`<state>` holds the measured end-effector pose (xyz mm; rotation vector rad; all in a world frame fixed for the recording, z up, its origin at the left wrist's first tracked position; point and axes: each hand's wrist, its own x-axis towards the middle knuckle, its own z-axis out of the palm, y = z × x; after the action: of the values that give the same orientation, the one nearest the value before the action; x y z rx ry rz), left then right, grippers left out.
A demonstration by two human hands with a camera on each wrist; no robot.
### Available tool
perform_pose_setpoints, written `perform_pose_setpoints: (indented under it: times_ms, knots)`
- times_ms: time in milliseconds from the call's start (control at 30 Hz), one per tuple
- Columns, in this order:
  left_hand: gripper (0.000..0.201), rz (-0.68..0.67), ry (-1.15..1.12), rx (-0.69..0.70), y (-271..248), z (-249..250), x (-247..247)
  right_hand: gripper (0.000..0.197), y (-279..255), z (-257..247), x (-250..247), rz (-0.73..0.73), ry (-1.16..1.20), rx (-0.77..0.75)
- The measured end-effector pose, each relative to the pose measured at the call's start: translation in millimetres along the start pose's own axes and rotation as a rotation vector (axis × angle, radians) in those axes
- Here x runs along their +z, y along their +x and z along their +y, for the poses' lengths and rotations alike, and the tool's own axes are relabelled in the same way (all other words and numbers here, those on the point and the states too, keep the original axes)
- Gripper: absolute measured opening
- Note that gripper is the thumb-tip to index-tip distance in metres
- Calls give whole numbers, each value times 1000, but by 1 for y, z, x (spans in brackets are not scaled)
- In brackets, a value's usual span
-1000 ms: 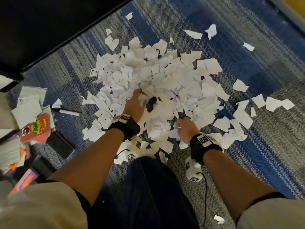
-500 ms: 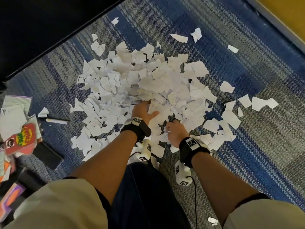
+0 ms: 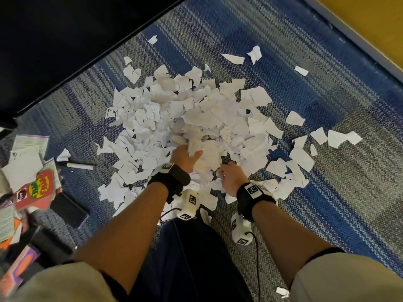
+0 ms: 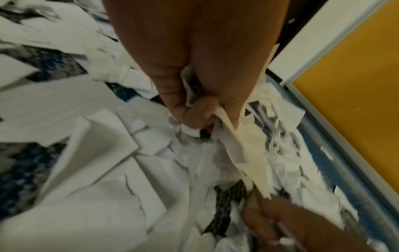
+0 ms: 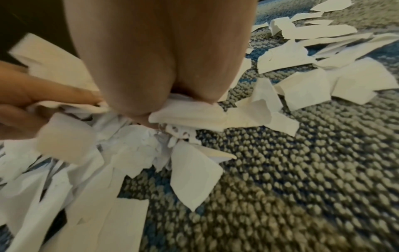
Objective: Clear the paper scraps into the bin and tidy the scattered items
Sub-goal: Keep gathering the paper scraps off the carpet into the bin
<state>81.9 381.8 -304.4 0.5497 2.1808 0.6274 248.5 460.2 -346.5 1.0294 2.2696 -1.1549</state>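
A big heap of torn white paper scraps (image 3: 192, 118) covers the blue-grey carpet (image 3: 327, 203). My left hand (image 3: 185, 156) and right hand (image 3: 231, 177) press together at the heap's near edge with a bunch of scraps (image 3: 207, 155) between them. In the left wrist view the left hand (image 4: 194, 105) has its fingers curled round crumpled scraps (image 4: 244, 151). Scraps (image 5: 185, 117) are also squeezed in the palm of the right hand (image 5: 164, 95) in the right wrist view. No bin shows in any view.
Loose scraps (image 3: 335, 138) lie scattered to the right. At the left sit a marker (image 3: 76, 165), a red card box (image 3: 36, 190), a dark phone-like slab (image 3: 69, 210) and booklets (image 3: 24, 162). Dark furniture (image 3: 65, 40) fills the upper left; a yellow wall (image 3: 375, 25) borders the right.
Both hands have drawn closer together, raking scraps inward into a raised bunch between them. The head view has shifted a little.
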Motion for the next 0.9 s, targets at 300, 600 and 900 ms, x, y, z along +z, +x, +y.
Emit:
perform_pose_setpoints:
  times_ms: [300, 600, 900]
  knots:
    - [20, 362, -640, -39, -96, -8, -105, 69, -13, -30, 2, 15, -30, -2]
    - [14, 522, -778, 22, -170, -47, -159, 58, -20, -85, 26, -141, -340, -65]
    - [35, 631, -797, 157, -259, -71, -220, 51, -103, -207, -39, 40, 254, -96]
